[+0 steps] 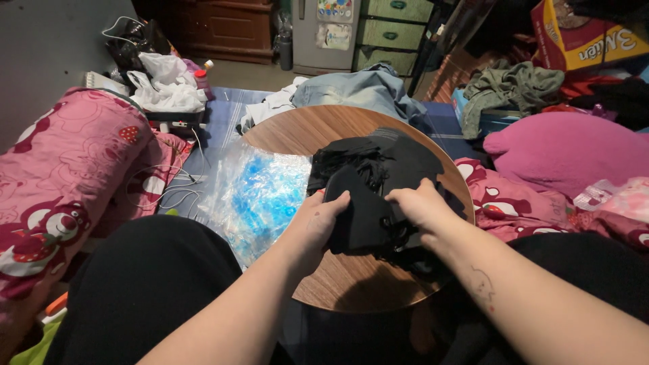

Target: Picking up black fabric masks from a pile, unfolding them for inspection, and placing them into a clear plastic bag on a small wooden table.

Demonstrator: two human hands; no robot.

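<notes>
Both forearms reach in from bottom edge. Left hand (323,220) and right hand (422,206) clench on black garment (378,186), fingers curled into folds, atop round wooden bench (351,284). Risk, judged: fringe edge snags or cloth slides off rim onto clear plastic bag (253,196) just beside. Pink bedding (61,176) further left.

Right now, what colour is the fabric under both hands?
Black: the fabric pile on the round wooden table, seen in the head view.
</notes>
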